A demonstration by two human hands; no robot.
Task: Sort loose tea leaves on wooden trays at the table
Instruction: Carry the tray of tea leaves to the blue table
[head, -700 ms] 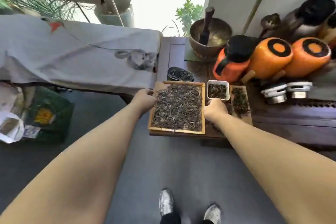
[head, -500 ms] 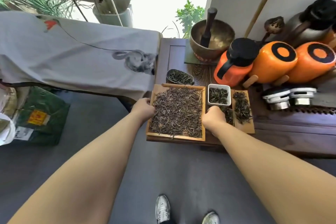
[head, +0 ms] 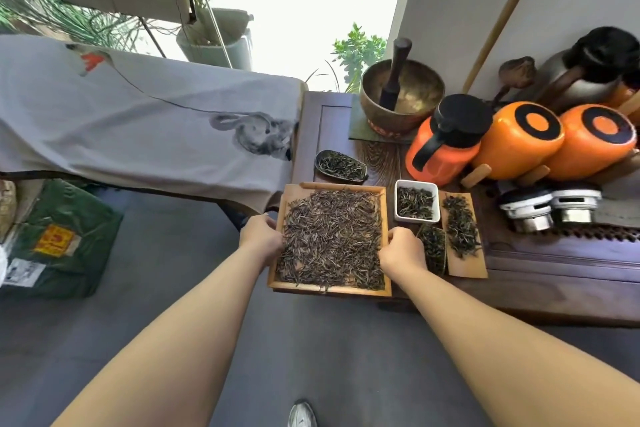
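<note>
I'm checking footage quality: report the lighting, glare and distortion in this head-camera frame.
Head view: the sky behind the plants is blown out to white; wide-angle distortion bends the forearms and leans the wall; the wooden tray of tea leaves, gripped by the left hand and right hand, is evenly lit and sharp.

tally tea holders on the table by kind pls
Wooden trays: 2, large wooden tray, narrow wooden tray
White square dish: 1
Dark scoops: 2, dark scoop, ribbed scoop
Total: 5
</note>
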